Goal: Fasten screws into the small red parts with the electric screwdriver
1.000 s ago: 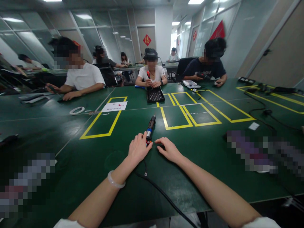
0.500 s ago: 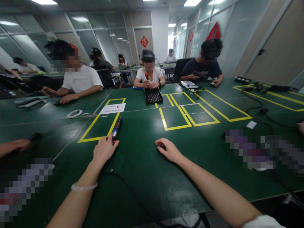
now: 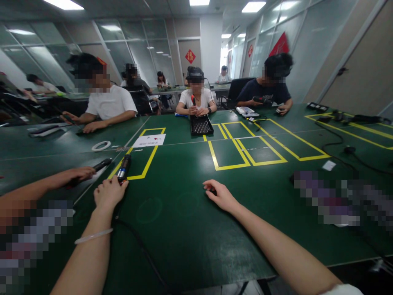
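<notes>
My left hand [image 3: 110, 192] is closed around the rear of a black cylindrical tool [image 3: 124, 167] with a blue and silver band and a bit of red. The tool points away from me, its front over the near left corner of a yellow tape frame [image 3: 149, 162]. A black cable [image 3: 138, 239] runs from beneath this hand toward the table's near edge. My right hand [image 3: 221, 196] rests on the green table [image 3: 181, 229], fingers loosely curved and thumb apart. Dark shade lies under those fingers, and no held object shows there.
At left, another person's hand [image 3: 81, 174] holds a dark tool [image 3: 102, 164] near my left hand. A paper sheet [image 3: 150, 140] and a white ring [image 3: 101, 146] lie farther back. Across the table, a person sits behind a black tray [image 3: 202, 125]. Cables [image 3: 334, 143] lie at right.
My left hand and the cylindrical tool have moved left across the table. The neighbouring person's hand has come in farther from the left. My right hand has barely shifted.
</notes>
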A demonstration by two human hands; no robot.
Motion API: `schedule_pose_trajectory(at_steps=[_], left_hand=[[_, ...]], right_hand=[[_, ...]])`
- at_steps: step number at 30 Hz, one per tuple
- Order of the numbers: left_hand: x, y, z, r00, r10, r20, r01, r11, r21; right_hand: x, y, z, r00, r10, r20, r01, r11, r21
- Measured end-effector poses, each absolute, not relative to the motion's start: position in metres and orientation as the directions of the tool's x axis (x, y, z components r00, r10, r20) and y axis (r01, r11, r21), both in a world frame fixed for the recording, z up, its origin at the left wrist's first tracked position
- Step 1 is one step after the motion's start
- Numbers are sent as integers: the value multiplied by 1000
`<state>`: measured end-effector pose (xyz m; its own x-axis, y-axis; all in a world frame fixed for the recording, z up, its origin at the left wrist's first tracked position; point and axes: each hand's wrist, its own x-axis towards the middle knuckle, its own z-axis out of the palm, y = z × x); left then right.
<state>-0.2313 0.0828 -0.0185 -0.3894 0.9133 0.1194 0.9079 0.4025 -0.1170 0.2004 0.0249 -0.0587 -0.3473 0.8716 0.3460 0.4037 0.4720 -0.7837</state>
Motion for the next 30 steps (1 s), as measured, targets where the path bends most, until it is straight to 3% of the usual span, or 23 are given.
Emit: schedule_pose_trajectory(at_steps=[5, 14, 19, 21, 24, 27, 30], left_hand=[[-224, 77, -21, -263, 917, 301, 938, 316, -143], [-214, 73, -15, -307, 921, 240, 935, 339, -106], [-202, 70, -9, -268, 891, 368, 947, 314, -70], [-182, 67, -3, -218, 890, 402, 974, 227, 25], [-131, 60, 4, -85, 949, 303, 959, -5, 285], [-67, 51, 4, 254, 954, 160, 792, -300, 532], [-15, 46, -1, 486, 873, 43, 583, -360, 728]], right_hand=[[200, 26, -61, -343, 876, 338, 399, 462, -792], [202, 26, -62, -355, 872, 338, 395, 467, -791], [202, 27, -63, -360, 870, 336, 397, 469, -789], [201, 28, -64, -358, 872, 335, 396, 467, -791], [200, 29, -66, -350, 875, 335, 389, 461, -798], [200, 30, -65, -344, 879, 330, 346, 445, -826], [202, 30, -62, -346, 890, 295, 251, 391, -885]])
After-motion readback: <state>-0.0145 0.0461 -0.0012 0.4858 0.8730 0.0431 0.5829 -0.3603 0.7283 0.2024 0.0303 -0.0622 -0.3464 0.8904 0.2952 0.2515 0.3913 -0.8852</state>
